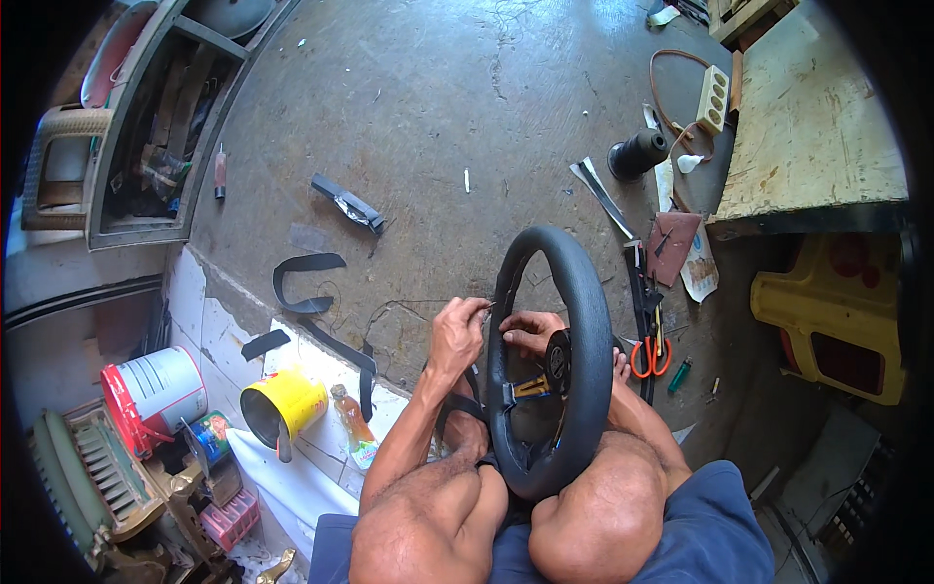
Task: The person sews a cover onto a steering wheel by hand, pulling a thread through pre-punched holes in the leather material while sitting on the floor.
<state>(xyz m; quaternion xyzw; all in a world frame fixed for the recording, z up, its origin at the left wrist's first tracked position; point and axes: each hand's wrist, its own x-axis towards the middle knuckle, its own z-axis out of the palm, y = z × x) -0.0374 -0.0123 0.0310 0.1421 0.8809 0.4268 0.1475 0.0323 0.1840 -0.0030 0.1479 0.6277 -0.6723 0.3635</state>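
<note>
A black steering wheel (582,350) with a leather-like cover stands upright between my bent knees. My left hand (457,336) is just left of the rim, its thumb and forefinger pinched on a thin needle-like piece with thread. Inside the wheel's opening, my right hand (528,331) grips the left part of the rim with thumb and fingers; the wheel partly hides it and its forearm.
On the floor lie orange-handled scissors (660,355), a green lighter (680,378), a black spool (637,154), a power strip (713,97) and dark strips (292,282). Buckets (156,389) and a yellow can (306,399) sit left, a wooden bench (808,117) right.
</note>
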